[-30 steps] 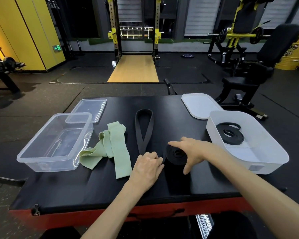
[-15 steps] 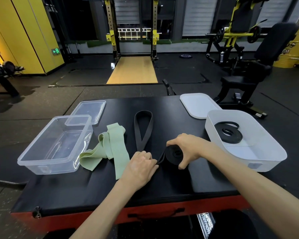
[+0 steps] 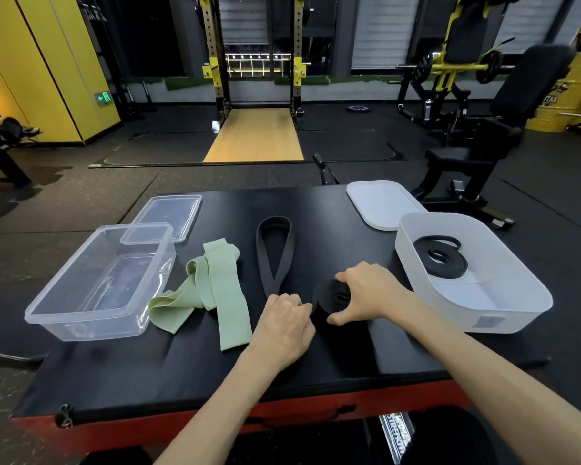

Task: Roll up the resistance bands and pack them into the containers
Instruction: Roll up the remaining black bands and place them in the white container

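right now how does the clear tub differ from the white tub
The clear tub is see-through; the white tub is frosted white. The clear tub sits on the left and looks empty; the white tub sits on the right and holds a coiled black band. The white tub has rounder corners. Both stand open on the black mat.

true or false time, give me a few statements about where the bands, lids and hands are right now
1. The white container already holds a coiled band. True.
2. The green band is inside the clear container. False: it lies loose on the table beside that container.
3. The right hand grips the rolled part of a black band. True.
4. The white lid is closed on the white container. False: it lies on the table behind it.
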Available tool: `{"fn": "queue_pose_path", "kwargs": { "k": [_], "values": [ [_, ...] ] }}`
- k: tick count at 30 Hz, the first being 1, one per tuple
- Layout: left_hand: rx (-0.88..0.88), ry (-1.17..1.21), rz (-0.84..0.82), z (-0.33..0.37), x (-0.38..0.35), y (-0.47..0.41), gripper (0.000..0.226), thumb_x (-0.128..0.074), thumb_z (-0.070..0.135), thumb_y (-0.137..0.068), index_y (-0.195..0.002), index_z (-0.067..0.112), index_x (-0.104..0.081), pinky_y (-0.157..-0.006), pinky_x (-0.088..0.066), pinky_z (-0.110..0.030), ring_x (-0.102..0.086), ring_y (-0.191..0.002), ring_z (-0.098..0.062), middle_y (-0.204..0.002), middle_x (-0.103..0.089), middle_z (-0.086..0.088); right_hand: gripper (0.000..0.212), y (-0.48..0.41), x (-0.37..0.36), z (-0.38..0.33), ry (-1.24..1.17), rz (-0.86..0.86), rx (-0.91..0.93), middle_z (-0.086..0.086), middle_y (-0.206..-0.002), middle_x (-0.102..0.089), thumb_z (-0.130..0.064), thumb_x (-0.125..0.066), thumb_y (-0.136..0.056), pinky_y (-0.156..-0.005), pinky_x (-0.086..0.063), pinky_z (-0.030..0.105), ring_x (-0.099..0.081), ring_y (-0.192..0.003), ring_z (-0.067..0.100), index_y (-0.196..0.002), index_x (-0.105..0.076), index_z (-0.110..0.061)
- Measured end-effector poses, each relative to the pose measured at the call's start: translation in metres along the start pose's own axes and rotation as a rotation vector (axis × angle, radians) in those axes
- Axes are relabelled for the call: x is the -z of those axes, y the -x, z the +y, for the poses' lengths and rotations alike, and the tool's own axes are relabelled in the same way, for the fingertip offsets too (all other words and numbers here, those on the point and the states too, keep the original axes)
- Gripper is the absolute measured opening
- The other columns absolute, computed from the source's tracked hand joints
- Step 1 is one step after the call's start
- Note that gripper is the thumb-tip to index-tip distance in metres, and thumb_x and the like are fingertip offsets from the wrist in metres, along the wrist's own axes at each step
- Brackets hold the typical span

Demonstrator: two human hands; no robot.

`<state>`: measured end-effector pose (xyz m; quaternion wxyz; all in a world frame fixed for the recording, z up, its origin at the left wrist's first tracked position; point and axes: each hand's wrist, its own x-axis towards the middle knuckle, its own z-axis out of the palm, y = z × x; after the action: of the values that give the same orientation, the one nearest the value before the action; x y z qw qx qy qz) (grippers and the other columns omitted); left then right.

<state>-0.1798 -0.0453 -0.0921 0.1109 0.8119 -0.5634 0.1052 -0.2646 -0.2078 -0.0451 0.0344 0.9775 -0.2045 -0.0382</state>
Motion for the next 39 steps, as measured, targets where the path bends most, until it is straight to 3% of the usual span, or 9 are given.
{"fn": "queue_pose_path", "kwargs": {
  "k": [3,8,17,20,22,25,28,33,39],
  "values": [
    [-0.086,0.017,0.002,-0.018,0.002,0.000,0.035,-0.041,0.027,-0.087,-0.084,0.012,-0.073,-0.082,-0.050,-0.035,-0.059,-0.078,-0.021,-0.076,-0.064,-0.001,0.070,0.000,0.001,0.000,0.001,-0.015,-0.006,-0.005,-0.069,-0.049,-0.075,-0.064,-0.054,-0.062,-0.043,0.030,-0.060,-0.078,0.024,-0.093,-0.061,-0.016],
    [-0.088,-0.106,-0.062,-0.020,0.003,0.004,0.034,-0.035,0.036,-0.101,-0.107,0.019,-0.064,-0.083,-0.036,-0.032,-0.054,-0.097,-0.022,-0.104,-0.060,-0.002,0.066,0.001,0.003,-0.004,-0.005,0.008,-0.029,-0.005,-0.064,-0.045,-0.073,-0.066,-0.054,-0.061,-0.043,0.029,-0.055,-0.070,0.024,-0.088,-0.060,-0.016],
    [-0.011,-0.018,0.058,-0.001,-0.006,0.003,0.023,-0.065,0.034,-0.086,-0.071,0.018,-0.067,-0.058,-0.038,-0.033,-0.059,-0.062,-0.022,-0.066,-0.058,-0.002,0.061,0.004,0.001,-0.012,-0.066,0.016,-0.097,-0.002,-0.064,-0.051,-0.070,-0.068,-0.056,-0.059,-0.045,0.029,-0.055,-0.065,0.024,-0.070,-0.050,-0.014],
    [-0.010,-0.079,0.061,-0.003,-0.009,0.004,0.025,-0.079,0.034,-0.072,-0.060,0.023,-0.061,-0.046,-0.036,-0.029,-0.054,-0.048,-0.015,-0.058,-0.053,0.004,0.071,0.003,0.005,-0.007,-0.077,-0.090,-0.054,-0.001,-0.076,-0.058,-0.076,-0.069,-0.053,-0.066,-0.051,0.032,-0.059,-0.075,0.024,-0.085,-0.057,-0.013],
    [-0.037,-0.102,0.081,-0.002,-0.011,0.004,0.026,-0.079,0.034,-0.071,-0.059,0.024,-0.059,-0.046,-0.035,-0.027,-0.052,-0.048,-0.013,-0.058,-0.052,0.006,0.084,0.000,0.009,0.002,-0.055,-0.223,-0.007,0.003,-0.101,-0.061,-0.072,-0.076,-0.050,-0.079,-0.053,0.036,-0.060,-0.094,0.025,-0.108,-0.055,-0.015],
    [-0.038,-0.101,0.084,-0.002,-0.011,0.003,0.025,-0.078,0.033,-0.072,-0.058,0.023,-0.059,-0.045,-0.034,-0.027,-0.051,-0.047,-0.013,-0.058,-0.051,0.007,0.119,-0.005,0.014,0.014,0.006,-0.367,0.076,0.006,-0.142,-0.034,-0.049,-0.088,-0.053,-0.101,-0.044,0.042,-0.039,-0.129,0.027,-0.148,-0.022,-0.024],
    [-0.035,-0.101,0.071,-0.002,-0.011,0.004,0.024,-0.078,0.033,-0.073,-0.060,0.023,-0.060,-0.046,-0.033,-0.027,-0.052,-0.048,-0.013,-0.059,-0.051,0.006,0.124,-0.011,0.013,0.011,-0.024,-0.373,0.204,0.001,-0.155,-0.014,-0.027,-0.089,-0.057,-0.107,-0.037,0.043,-0.022,-0.139,0.026,-0.151,-0.009,-0.034],
    [-0.011,-0.080,0.056,-0.004,-0.013,0.003,0.022,-0.076,0.033,-0.075,-0.062,0.023,-0.062,-0.048,-0.034,-0.027,-0.054,-0.048,-0.014,-0.059,-0.052,0.005,0.108,-0.017,0.013,0.008,-0.029,-0.310,0.299,0.000,-0.122,-0.046,-0.033,-0.087,-0.052,-0.091,-0.049,0.039,-0.046,-0.114,0.020,-0.145,-0.031,-0.034],
    [0.074,0.003,0.080,0.002,-0.007,0.000,0.033,-0.042,0.037,-0.098,-0.093,0.016,-0.066,-0.068,-0.032,-0.031,-0.060,-0.083,-0.023,-0.089,-0.061,-0.004,0.101,-0.010,0.015,0.009,0.002,-0.225,0.268,-0.006,-0.088,-0.044,-0.049,-0.080,-0.048,-0.073,-0.054,0.033,-0.050,-0.082,0.014,-0.139,-0.040,-0.032]
  ]
}}
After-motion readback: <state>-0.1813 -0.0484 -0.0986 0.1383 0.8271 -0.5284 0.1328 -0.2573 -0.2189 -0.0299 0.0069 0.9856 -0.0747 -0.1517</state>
